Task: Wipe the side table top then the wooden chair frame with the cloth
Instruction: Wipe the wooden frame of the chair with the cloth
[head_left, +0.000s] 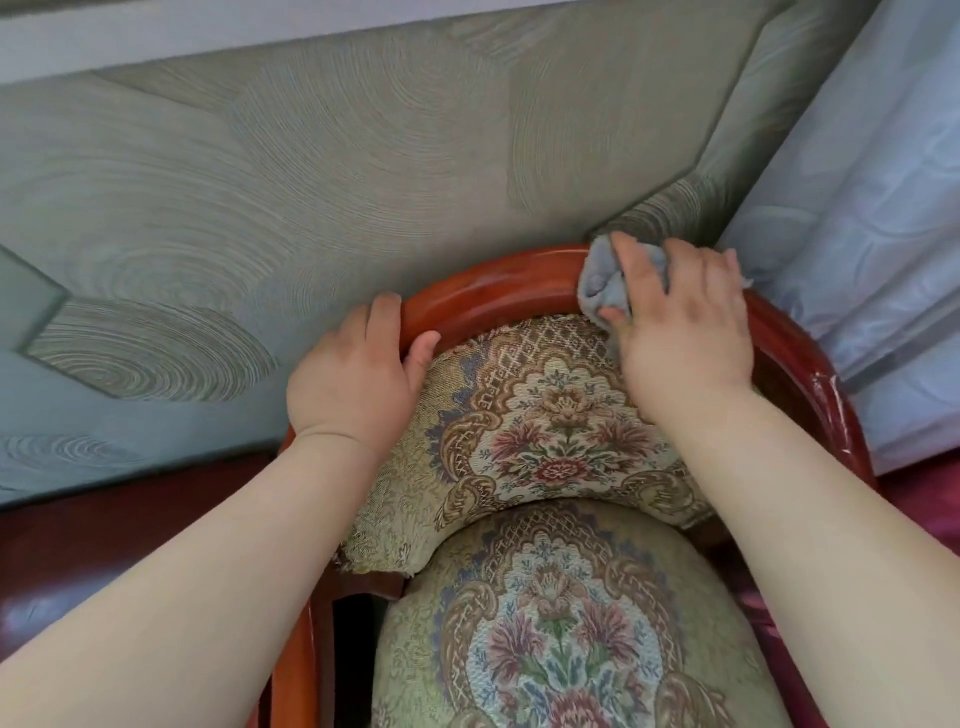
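A chair with a curved red-brown wooden frame (488, 293) and floral tapestry backrest and seat fills the middle. My right hand (680, 322) presses a bunched grey-blue cloth (605, 280) onto the top rail, right of its centre, fingers curled over the cloth. My left hand (358, 379) grips the top rail on the left, thumb on the inner side against the upholstery. The dark red-brown side table (104, 540) shows at the lower left.
A green textured wall (311, 182) stands right behind the chair. A pale blue curtain (872, 234) hangs at the right, close to the rail's right end. Pink fabric (924, 499) lies at the right edge.
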